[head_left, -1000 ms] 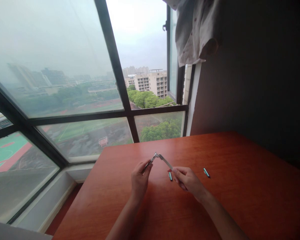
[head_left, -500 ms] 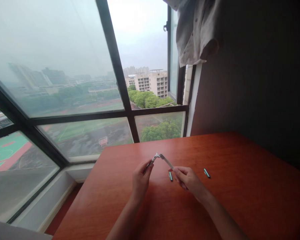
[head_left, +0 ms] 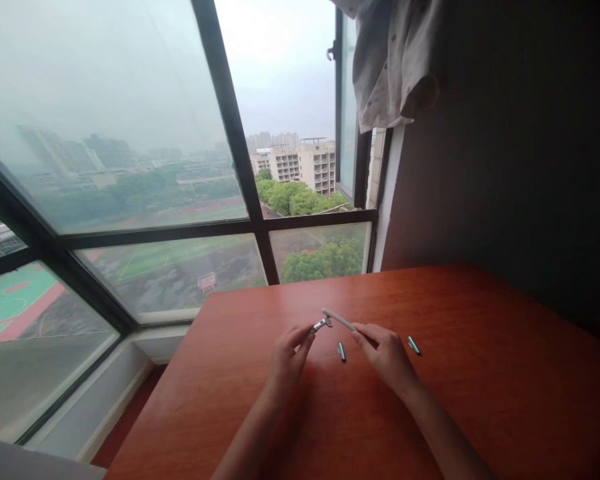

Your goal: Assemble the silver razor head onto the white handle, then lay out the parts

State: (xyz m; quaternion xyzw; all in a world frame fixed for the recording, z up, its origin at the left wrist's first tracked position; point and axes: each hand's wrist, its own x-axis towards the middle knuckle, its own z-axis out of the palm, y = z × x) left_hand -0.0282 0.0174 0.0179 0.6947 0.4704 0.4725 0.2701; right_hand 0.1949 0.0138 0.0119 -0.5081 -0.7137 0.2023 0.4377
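Observation:
Pinched in the fingers of my left hand (head_left: pixel 289 360) is a razor handle (head_left: pixel 322 324), its silver neck pointing right and carrying no blade cartridge. My right hand (head_left: pixel 384 352) is closed round a slim pale toothbrush (head_left: pixel 340 319), whose head reaches left over the razor's neck. The two tips meet or nearly meet just above the table; exact contact is too small to make out. One teal and black razor cartridge (head_left: pixel 341 351) lies on the table between my hands. Another razor cartridge (head_left: pixel 413 345) lies to the right of my right hand.
The reddish-brown wooden table (head_left: pixel 260 303) spreads under my arms. Dark-framed windows (head_left: pixel 150 237) stand along its left and far sides. A grey cloth (head_left: pixel 395 73) hangs at the upper right, beside a dark wall (head_left: pixel 485 167).
The razor's head has tipped down and to the right. The toothbrush has turned flatter, its head now over the razor's tip, and my right hand has shifted slightly up and right.

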